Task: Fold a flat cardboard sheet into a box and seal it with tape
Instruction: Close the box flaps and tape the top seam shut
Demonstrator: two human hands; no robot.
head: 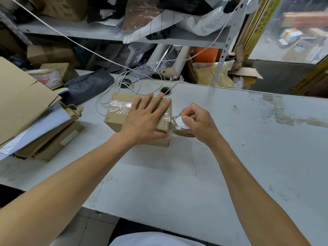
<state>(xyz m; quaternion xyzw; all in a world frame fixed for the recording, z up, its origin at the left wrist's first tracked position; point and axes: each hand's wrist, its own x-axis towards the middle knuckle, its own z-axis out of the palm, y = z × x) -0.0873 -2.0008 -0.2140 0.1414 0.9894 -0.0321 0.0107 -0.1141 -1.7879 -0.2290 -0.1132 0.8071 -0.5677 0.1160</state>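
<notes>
Left hand (144, 119) flat on the cardboard box (124, 110); right hand (197, 121) pinching the tape roll (181, 124).
Box's long axis runs along the tabletop's (230, 157) far edge, glossy clear tape lengthwise.

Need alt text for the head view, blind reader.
A left hand presses flat on a small taped cardboard box on a white table, while the right hand holds a clear tape roll at the box's right edge. Cluttered shelves and cardboard surround it.

Box (117, 110) on table (248, 139); tape roll (182, 129) touching its right side; cardboard stack (26, 110) left.
</notes>
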